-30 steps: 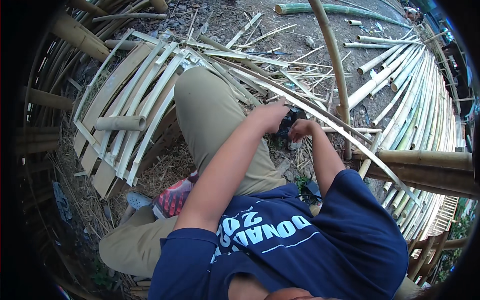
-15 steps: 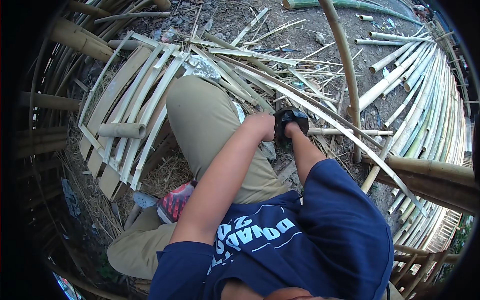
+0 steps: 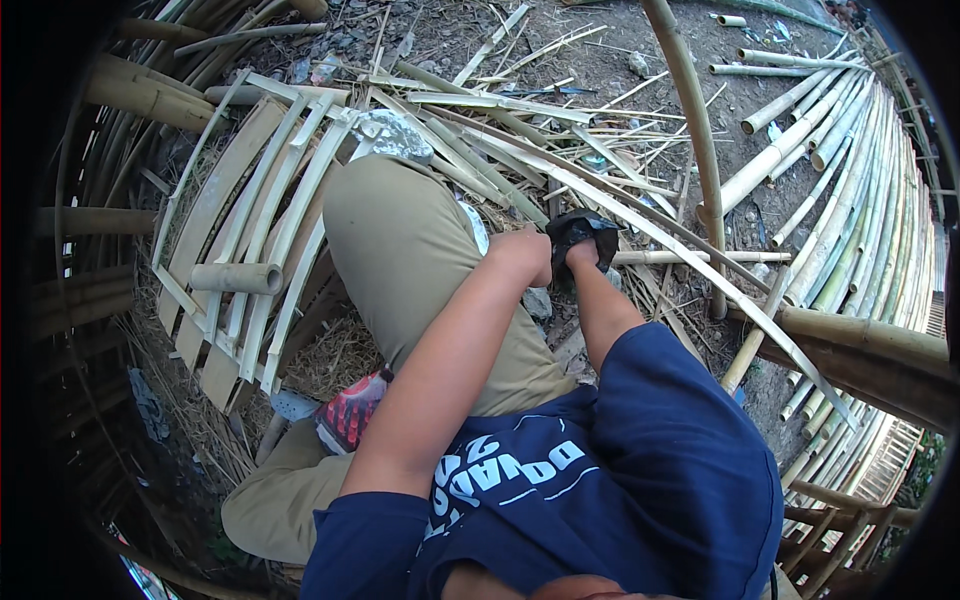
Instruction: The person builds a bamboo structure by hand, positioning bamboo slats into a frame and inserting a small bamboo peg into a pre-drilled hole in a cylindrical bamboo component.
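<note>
In front of my bent right-of-centre body, my left hand [image 3: 528,254] is closed in a fist, its fingertips hidden from view. Right beside it, my right hand [image 3: 582,254] is mostly covered by a crumpled black wrap [image 3: 582,231], so its fingers do not show. A greenish bamboo piece [image 3: 500,190] runs from the scrap pile down to my hands; I cannot tell whether either one grips it. Just beyond the wrap, a long pale bamboo strip [image 3: 665,226] slants down to the right, with its near end past my right arm.
Pale slats and boards form a curved frame [image 3: 262,240] at left, with a short bamboo tube [image 3: 237,278] on it. An upright bamboo pole [image 3: 696,130] stands ahead right. Many bamboo poles [image 3: 850,210] lie at right. Split scraps [image 3: 560,110] litter the ground ahead.
The whole view has shifted slightly. My two hands stay together at nearly the same place, the black wrap still over the right one.
</note>
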Motion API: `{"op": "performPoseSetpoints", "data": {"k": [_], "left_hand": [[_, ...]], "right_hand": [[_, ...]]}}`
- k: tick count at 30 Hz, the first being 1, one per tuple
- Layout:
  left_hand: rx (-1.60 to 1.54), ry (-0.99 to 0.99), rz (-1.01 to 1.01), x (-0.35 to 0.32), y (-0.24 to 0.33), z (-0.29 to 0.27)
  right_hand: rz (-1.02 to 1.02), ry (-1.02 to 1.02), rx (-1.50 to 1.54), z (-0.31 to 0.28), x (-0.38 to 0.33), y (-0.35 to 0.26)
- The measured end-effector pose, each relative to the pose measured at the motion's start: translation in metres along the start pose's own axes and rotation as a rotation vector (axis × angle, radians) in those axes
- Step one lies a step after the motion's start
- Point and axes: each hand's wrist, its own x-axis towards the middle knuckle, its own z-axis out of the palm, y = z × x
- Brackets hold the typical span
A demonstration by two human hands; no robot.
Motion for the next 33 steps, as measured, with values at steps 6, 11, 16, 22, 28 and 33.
{"op": "performPoseSetpoints", "data": {"k": [6,11,16,22,28,33], "left_hand": [[0.065,-0.078,0.004,-0.010,0.003,-0.010],[0.078,-0.108,0.010,-0.006,0.004,-0.009],[0.072,-0.108,-0.014,-0.008,-0.002,-0.008],[0.061,-0.091,0.002,-0.008,0.007,-0.013],[0.054,-0.108,-0.036,-0.008,-0.004,-0.007],[0.012,-0.089,-0.052,-0.001,0.004,-0.008]], "right_hand": [[-0.026,-0.016,0.157,0.009,0.011,0.008],[-0.008,-0.007,0.015,0.014,0.020,0.019],[-0.104,-0.007,0.042,0.006,0.008,0.015],[-0.011,-0.157,-0.071,-0.012,0.019,0.018],[-0.150,-0.256,-0.277,-0.005,0.015,0.014],[-0.293,-0.072,-0.142,0.028,0.069,0.064]]}}
